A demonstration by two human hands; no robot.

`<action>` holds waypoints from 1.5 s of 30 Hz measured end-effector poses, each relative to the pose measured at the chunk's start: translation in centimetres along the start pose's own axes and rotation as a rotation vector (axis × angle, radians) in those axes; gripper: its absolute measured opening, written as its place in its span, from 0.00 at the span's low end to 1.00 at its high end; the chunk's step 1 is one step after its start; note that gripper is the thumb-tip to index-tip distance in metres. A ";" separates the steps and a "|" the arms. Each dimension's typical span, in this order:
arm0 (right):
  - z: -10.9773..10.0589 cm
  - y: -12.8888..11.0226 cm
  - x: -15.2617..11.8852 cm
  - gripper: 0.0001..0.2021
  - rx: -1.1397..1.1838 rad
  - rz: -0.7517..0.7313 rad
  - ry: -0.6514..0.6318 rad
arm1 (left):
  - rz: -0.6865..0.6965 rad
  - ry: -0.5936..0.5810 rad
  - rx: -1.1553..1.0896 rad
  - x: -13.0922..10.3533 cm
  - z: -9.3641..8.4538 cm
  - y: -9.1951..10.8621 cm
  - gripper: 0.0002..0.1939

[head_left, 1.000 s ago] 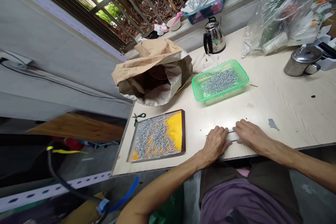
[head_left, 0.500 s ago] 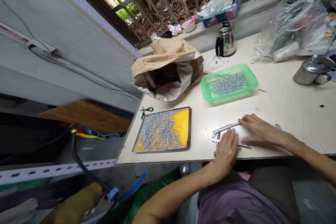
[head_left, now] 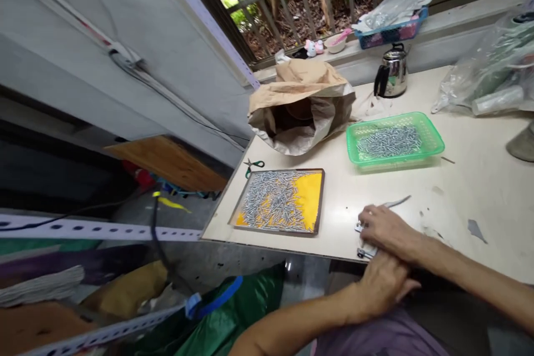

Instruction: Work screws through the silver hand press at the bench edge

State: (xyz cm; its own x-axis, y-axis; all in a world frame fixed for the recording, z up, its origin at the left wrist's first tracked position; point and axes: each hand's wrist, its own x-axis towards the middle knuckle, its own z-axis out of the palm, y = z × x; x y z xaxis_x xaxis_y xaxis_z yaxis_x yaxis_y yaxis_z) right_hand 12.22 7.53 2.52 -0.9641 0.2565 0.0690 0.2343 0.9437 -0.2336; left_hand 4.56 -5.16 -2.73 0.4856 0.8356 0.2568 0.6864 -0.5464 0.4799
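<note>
On the tabletop by its front edge lies a metal hand tool (head_left: 396,202) with long lever handles. My right hand (head_left: 387,231) is curled over its head, hiding most of it; one handle sticks out beyond the fingers. Just below, my left hand (head_left: 384,278) is at the table edge, partly beneath the right wrist. Its thumb points out to the right, while its other fingers are mostly hidden. Beside those fingers a small metal end with a dark tip (head_left: 364,254) shows. Left of the hands sits a shallow tray (head_left: 320,200) with a yellow bottom, strewn with small silvery metal pins (head_left: 271,200).
A green plastic basket (head_left: 354,151) holds more pins. Behind stand an open brown paper bag (head_left: 300,89) and a steel kettle (head_left: 396,72). Green-handled scissors (head_left: 254,164) lie near the left table edge. A clear plastic bag (head_left: 479,75) is at the right.
My right hand has moved left onto the tool's head. My left hand has drawn back toward me, below the right. The view has turned left, shifting the scene rightward.
</note>
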 end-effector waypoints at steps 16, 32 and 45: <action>-3.4 2.8 2.4 0.09 0.046 0.112 0.698 | -0.687 -0.026 0.645 -5.9 -16.5 -16.4 0.11; 2.3 -2.0 -8.7 0.12 0.225 0.427 0.204 | -0.833 0.139 -0.279 -1.9 -12.7 -9.1 0.10; 3.4 -3.2 -9.4 0.12 -0.080 0.334 0.324 | -1.019 0.073 -0.532 -1.1 -6.8 -4.8 0.13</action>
State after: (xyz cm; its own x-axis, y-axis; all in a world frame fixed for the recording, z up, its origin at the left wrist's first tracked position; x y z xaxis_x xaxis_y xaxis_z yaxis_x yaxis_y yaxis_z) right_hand 20.07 1.38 -0.63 -0.7483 0.5890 0.3054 0.5464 0.8082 -0.2199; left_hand -2.96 -3.09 0.40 -0.2080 0.8862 -0.4140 0.4182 0.4632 0.7814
